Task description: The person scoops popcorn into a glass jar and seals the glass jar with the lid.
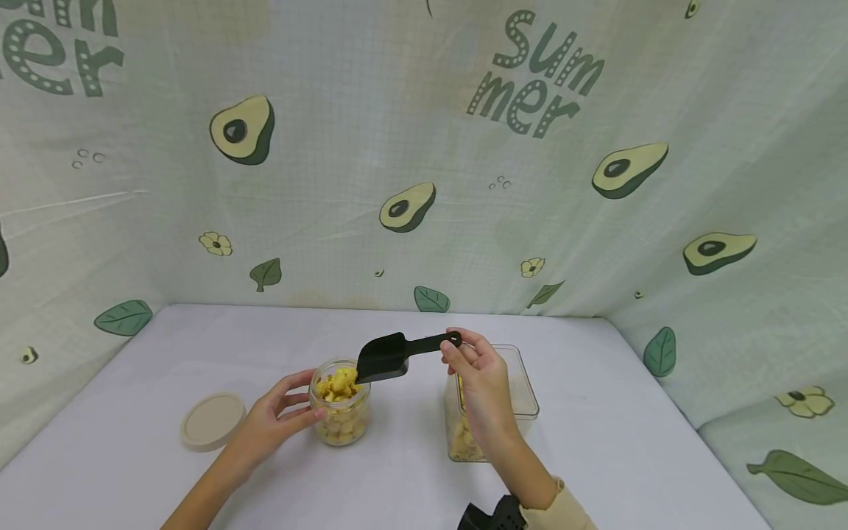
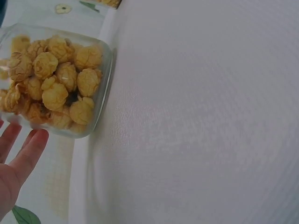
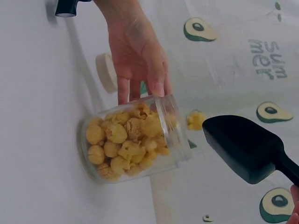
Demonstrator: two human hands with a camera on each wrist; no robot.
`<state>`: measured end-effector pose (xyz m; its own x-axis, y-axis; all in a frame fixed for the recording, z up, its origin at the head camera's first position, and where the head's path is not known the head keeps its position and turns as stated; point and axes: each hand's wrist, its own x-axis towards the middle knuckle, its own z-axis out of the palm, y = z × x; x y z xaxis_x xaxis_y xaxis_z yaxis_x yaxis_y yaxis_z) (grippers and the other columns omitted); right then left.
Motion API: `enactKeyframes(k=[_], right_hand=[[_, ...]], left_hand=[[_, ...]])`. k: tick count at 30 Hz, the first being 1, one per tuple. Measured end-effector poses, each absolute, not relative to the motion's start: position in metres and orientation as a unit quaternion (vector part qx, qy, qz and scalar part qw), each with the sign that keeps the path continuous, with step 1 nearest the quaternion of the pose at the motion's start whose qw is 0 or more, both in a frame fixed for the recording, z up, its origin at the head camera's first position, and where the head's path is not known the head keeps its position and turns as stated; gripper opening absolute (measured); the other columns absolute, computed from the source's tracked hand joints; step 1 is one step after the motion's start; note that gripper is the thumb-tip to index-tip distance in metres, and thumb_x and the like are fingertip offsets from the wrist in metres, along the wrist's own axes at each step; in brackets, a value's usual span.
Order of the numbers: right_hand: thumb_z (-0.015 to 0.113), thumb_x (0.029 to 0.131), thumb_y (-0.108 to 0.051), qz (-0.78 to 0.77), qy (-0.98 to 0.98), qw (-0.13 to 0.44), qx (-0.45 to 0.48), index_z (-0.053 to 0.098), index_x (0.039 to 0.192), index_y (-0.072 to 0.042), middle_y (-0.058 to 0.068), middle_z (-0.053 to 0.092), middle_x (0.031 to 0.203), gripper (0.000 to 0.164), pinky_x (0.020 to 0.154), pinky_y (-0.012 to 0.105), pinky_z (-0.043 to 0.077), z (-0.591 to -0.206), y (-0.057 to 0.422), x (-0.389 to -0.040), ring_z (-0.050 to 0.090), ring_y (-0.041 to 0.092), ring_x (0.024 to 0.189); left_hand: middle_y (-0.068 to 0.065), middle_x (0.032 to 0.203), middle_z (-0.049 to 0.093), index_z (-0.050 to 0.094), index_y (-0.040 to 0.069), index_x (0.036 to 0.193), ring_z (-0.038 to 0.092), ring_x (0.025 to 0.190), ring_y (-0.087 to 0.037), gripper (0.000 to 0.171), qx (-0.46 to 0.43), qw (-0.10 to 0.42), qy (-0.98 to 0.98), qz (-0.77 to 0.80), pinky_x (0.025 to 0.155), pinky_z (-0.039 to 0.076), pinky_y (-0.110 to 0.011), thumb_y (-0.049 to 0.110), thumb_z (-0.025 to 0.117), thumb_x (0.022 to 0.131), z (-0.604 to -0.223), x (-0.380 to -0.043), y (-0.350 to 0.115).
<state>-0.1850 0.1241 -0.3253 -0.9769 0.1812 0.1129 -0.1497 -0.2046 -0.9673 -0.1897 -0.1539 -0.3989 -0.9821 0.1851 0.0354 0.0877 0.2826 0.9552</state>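
Note:
My left hand holds a clear glass jar at its side, thumb in front and fingers behind near the rim. Caramel-coloured popcorn fills the jar, heaped at its mouth. My right hand pinches the end of the handle of a black plastic scoop. The scoop is tilted, its tip down at the jar's rim. In the right wrist view, a piece of popcorn shows between the scoop's tip and the jar's mouth. The scoop's inside is hidden in that view.
A clear rectangular container with popcorn in the bottom stands behind my right hand, partly hidden by it. A round beige lid lies on the white table at the left. A printed cloth hangs behind the table.

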Motion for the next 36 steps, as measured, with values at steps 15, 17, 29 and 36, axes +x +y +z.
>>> enactKeyframes(k=[15,17,29,36], right_hand=[[0.065,0.086,-0.009,0.748,-0.649,0.131,0.028,0.056,0.117,-0.005,-0.006,0.068,0.094,0.032,0.075,0.017,0.049,-0.320,0.128,-0.177,0.057,0.010,0.086],[0.065,0.087,-0.010,0.747,-0.651,0.131,0.032,0.055,0.117,-0.004,-0.006,0.068,0.095,0.032,0.076,0.017,0.049,-0.320,0.129,-0.176,0.057,0.009,0.086],[0.061,0.089,-0.006,0.745,-0.649,0.154,0.016,0.056,0.117,-0.004,-0.009,0.068,0.089,0.029,0.074,0.019,0.048,-0.313,0.140,-0.173,0.055,0.008,0.080],[0.061,0.089,-0.006,0.754,-0.632,0.180,0.000,0.056,0.116,-0.003,-0.008,0.068,0.085,0.028,0.070,0.019,0.047,-0.309,0.153,-0.170,0.055,0.008,0.076]], left_hand=[[-0.009,0.139,0.043,0.045,0.010,0.134,0.053,0.104,0.001,0.058,0.107,0.030,0.792,0.600,0.085,0.050,-0.015,0.018,0.071,0.082,-0.402,-0.190,-0.156],[-0.009,0.139,0.043,0.045,0.010,0.134,0.052,0.105,0.002,0.058,0.109,0.032,0.791,0.601,0.085,0.050,-0.015,0.018,0.070,0.083,-0.402,-0.190,-0.156],[-0.012,0.139,0.041,0.043,0.008,0.135,0.051,0.105,0.004,0.058,0.126,0.016,0.785,0.606,0.085,0.050,-0.014,0.015,0.068,0.084,-0.400,-0.190,-0.158],[-0.006,0.133,0.046,0.040,0.004,0.136,0.051,0.108,0.003,0.058,0.156,-0.020,0.776,0.610,0.089,0.048,-0.014,0.010,0.067,0.085,-0.395,-0.191,-0.157]])
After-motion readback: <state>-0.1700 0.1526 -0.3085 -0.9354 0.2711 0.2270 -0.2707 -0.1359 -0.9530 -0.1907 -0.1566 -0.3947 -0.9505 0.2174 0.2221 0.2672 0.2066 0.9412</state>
